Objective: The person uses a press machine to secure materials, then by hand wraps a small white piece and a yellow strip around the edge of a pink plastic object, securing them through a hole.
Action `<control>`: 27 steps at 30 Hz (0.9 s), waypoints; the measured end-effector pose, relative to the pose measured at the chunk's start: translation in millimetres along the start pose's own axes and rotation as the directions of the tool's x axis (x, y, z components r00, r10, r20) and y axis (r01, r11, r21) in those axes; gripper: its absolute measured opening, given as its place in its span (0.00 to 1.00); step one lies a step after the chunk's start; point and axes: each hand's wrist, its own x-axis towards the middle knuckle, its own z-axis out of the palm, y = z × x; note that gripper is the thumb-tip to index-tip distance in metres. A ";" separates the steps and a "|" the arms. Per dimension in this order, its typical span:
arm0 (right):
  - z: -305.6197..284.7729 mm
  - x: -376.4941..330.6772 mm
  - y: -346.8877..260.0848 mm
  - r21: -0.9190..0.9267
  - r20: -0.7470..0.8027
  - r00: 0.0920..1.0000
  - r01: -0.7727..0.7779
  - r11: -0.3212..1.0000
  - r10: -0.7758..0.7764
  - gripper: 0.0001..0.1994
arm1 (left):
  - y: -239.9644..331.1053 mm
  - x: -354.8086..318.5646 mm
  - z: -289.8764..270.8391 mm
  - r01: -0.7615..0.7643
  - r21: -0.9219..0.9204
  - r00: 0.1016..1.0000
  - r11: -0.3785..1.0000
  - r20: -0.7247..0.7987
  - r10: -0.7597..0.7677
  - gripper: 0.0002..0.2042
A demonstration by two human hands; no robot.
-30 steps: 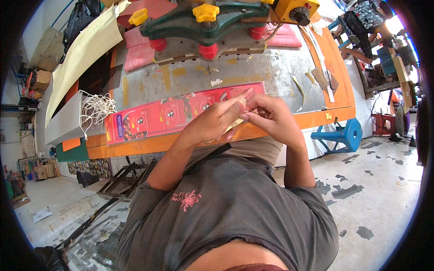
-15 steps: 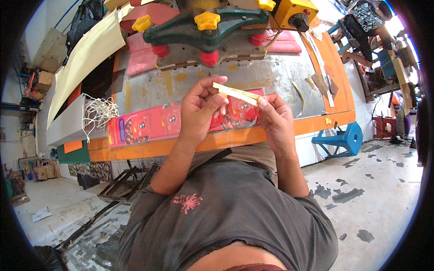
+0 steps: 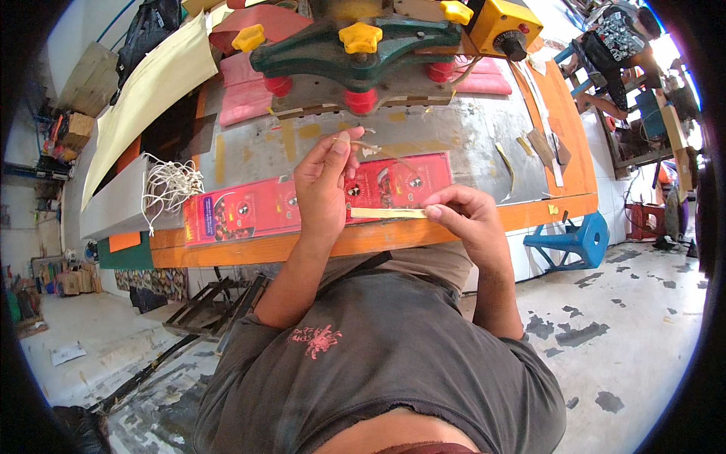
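My left hand (image 3: 324,185) is raised over the bench and pinches a thin curling backing strip (image 3: 376,148) between thumb and forefinger. My right hand (image 3: 467,219) pinches the right end of a flat pale-yellow tape strip (image 3: 387,213), held level between the two hands. Under both hands lie long red printed sheets (image 3: 261,212), side by side on the metal bench top (image 3: 461,132), near its orange wooden front edge (image 3: 378,236).
A green press with yellow knobs (image 3: 361,45) stands at the back. A bundle of white cords (image 3: 170,185) lies left of the sheets. A blue plastic stool (image 3: 571,238) stands on the floor at right. Another person (image 3: 616,41) is seated far right.
My hands have drawn apart. The left rose with the thin backing peeling away from the strip; the right dropped lower, keeping the pale strip level over the red sheets.
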 end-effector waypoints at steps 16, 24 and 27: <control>21.7 15.5 13.3 -0.180 -0.315 0.907 0.233 0.956 -0.280 0.06 | 0.8 -9.0 1.0 0.040 0.201 0.965 0.979 0.245 -0.090 0.16; 21.7 6.9 1.7 -0.242 -0.364 0.871 0.253 0.937 -0.329 0.05 | -2.6 -10.4 12.3 -0.044 0.290 0.974 0.956 0.225 -0.023 0.18; 26.1 7.6 -1.3 -0.121 -0.350 0.888 0.274 0.954 -0.299 0.06 | -0.4 -9.6 14.9 -0.060 0.291 0.969 0.955 0.247 -0.014 0.20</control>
